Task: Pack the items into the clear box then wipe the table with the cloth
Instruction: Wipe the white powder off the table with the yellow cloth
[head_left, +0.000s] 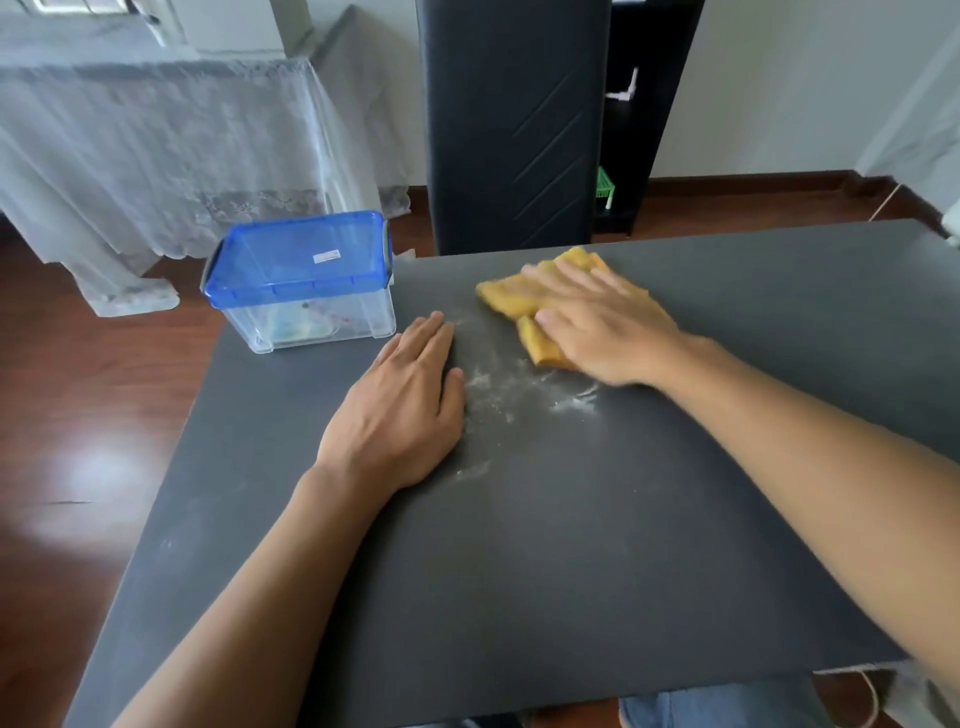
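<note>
The clear box (311, 317) stands at the far left corner of the dark grey table (597, 545), its blue lid (298, 260) closed, with items dimly visible inside. My right hand (602, 322) lies flat on the folded yellow cloth (511, 296), pressing it to the table near the far edge; the hand looks blurred. Flat on the table, palm down and holding nothing, my left hand (405, 400) rests left of a smear of white powder (519, 400).
A black high-backed chair (514, 124) stands behind the table's far edge. A lace-covered table (156, 145) is at the back left and a dark shelf unit (639, 104) at the back right. Wood floor lies to the left.
</note>
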